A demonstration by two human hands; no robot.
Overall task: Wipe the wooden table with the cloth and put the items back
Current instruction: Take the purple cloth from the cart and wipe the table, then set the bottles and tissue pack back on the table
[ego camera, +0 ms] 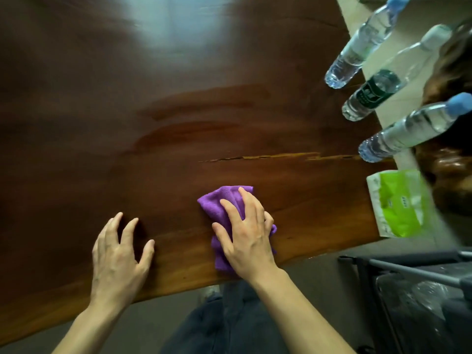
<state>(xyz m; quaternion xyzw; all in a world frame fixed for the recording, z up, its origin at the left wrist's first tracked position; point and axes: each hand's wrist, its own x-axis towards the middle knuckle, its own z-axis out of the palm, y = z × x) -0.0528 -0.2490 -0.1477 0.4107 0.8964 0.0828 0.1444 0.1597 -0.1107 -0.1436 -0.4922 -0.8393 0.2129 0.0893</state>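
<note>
A purple cloth (219,203) lies crumpled on the dark wooden table (127,111) near its front edge. My right hand (246,232) presses flat on top of the cloth, fingers spread over it. My left hand (116,254) rests on the bare wood to the left, fingers apart and holding nothing. Three clear water bottles stand along the table's right edge: one with a blue cap at the back (362,44), one with a dark green label in the middle (378,92), one with a blue cap nearest (406,130). A green and white tissue pack (398,205) lies at the right edge.
A pale strip of floor or ledge (357,11) runs past the table's right side. A dark cart with a metal bar and a plastic-lined bin (419,292) stands at the lower right. A long crack (268,157) runs through the wood. My dark trousers (229,323) show below the table edge.
</note>
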